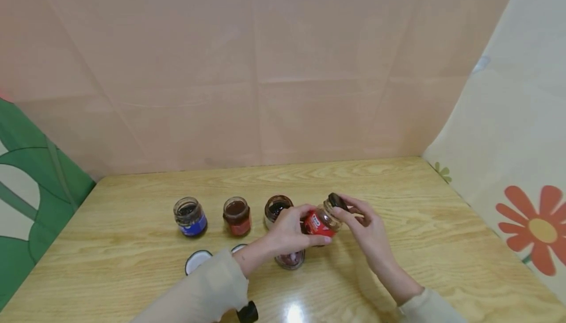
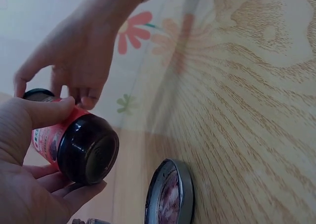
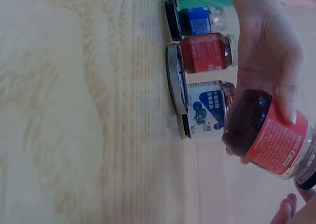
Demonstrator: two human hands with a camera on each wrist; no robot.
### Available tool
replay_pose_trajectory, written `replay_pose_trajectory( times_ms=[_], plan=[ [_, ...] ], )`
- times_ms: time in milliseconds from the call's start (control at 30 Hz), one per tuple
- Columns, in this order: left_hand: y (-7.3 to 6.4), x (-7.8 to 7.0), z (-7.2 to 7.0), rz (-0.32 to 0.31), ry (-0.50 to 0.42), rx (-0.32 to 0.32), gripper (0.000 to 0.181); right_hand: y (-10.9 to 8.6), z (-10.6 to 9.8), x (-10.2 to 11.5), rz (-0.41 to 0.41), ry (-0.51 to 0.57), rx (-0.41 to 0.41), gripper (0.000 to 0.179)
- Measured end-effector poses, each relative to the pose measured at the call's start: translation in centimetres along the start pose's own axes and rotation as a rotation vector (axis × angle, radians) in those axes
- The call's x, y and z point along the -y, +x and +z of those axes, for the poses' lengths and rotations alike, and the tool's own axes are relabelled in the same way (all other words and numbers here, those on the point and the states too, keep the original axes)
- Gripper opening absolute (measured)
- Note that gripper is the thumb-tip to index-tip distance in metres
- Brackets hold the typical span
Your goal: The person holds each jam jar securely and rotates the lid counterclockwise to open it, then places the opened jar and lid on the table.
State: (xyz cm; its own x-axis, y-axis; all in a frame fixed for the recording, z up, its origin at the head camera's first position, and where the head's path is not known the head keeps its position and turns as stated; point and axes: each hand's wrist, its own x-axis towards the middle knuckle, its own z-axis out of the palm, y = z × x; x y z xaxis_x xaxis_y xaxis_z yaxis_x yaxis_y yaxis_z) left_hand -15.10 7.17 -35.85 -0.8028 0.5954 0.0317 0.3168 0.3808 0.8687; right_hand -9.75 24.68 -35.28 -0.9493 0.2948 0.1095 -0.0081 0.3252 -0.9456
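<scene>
Tilted above the table, a glass jar with a red label (image 1: pixel 319 223) is gripped by my left hand (image 1: pixel 287 230), thumb on one side and fingers on the other. My right hand (image 1: pixel 369 229) pinches a black lid (image 1: pixel 338 202) at the jar's mouth; whether it is screwed on or loose I cannot tell. In the left wrist view the dark jar base (image 2: pixel 91 150) faces the camera. Under the left hand lies an upturned lid (image 1: pixel 290 261), its inside stained with jam, also seen in the right wrist view as a metal-edged lid (image 3: pixel 177 78).
Behind the left hand stand an open blue-label jar (image 1: pixel 192 225), an open red-label jar (image 1: pixel 239 225) and an open white-label blueberry jar (image 3: pixel 205 108). An upturned white-lined lid (image 1: pixel 197 261) lies in front; another lid (image 1: pixel 239 248) is mostly hidden by the left forearm.
</scene>
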Motion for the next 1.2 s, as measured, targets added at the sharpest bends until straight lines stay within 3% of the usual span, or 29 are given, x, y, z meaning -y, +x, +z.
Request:
replay_pose_trajectory(
  times_ms=[200, 433, 633, 900, 1200],
  plan=[
    [0.1, 0.0, 0.6, -0.012, 0.032, -0.056, 0.062, -0.1, -0.6, 0.4, 0.059, 0.041, -0.018, 0.044],
    [0.4, 0.0, 1.6, -0.079, -0.072, -0.119, 0.056, 0.0, -1.3, 0.1, 0.077, 0.082, 0.01, 0.048],
    [1.0, -0.1, 2.1, -0.107, -0.064, -0.158, 0.059, -0.1, -1.8, -0.4, 0.061, 0.127, 0.017, 0.048],
    [2.0, -0.4, 3.0, -0.141, -0.106, -0.218, 0.059, 0.0, -2.4, -1.1, 0.098, 0.176, -0.055, 0.037],
    [2.9, -0.3, 3.8, -0.159, -0.046, -0.316, 0.053, 0.4, -3.2, -3.1, 0.065, 0.222, -0.008, 0.043]
  ],
)
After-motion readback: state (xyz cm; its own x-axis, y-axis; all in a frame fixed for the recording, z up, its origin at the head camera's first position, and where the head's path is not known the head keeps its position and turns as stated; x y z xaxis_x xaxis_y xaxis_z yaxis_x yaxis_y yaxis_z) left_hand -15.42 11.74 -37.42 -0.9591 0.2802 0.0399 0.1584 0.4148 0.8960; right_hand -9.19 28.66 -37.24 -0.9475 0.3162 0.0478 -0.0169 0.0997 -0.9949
